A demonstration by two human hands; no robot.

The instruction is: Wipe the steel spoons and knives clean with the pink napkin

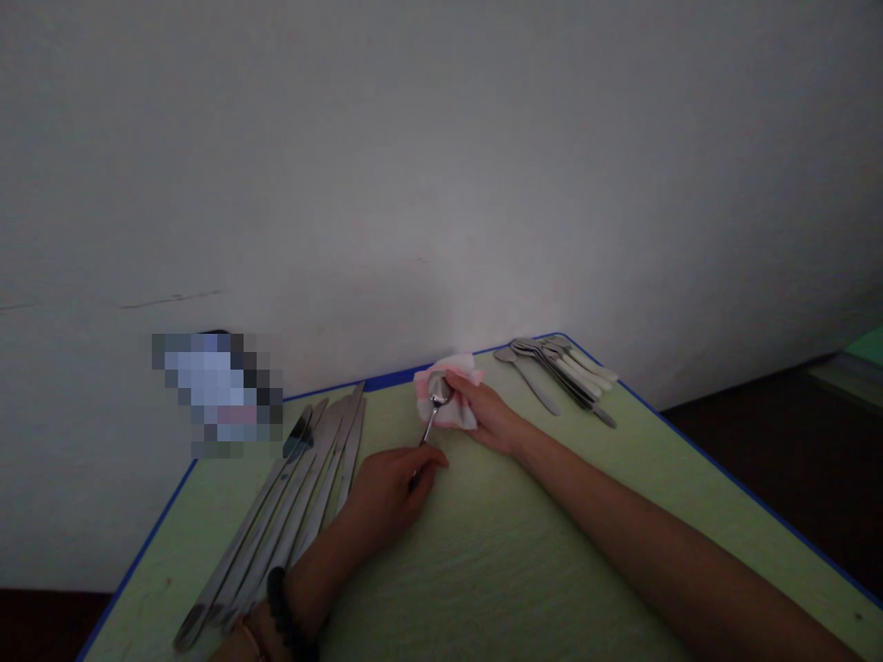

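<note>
A shiny metal spoon [432,416] is held above the table, its bowl pointing away from me. My left hand [396,478] is closed around its handle, with a dark beaded bracelet on the wrist. Behind the bowl lies a pink and white cloth [455,418], gripped by my right hand [487,409]. The right thumb presses on the inside of the bowl, and the other fingers are hidden behind the cloth. Nearest to my left hand, several long table knives [303,496] are spread side by side, partly covered by my left forearm.
A pale green table [441,570] with a blue edge stands against a grey wall [441,184]. At its far right lie several spoons [531,377] and some white-handled cutlery [586,368]. A blurred-out object, perhaps a phone [217,386], is at the far left corner.
</note>
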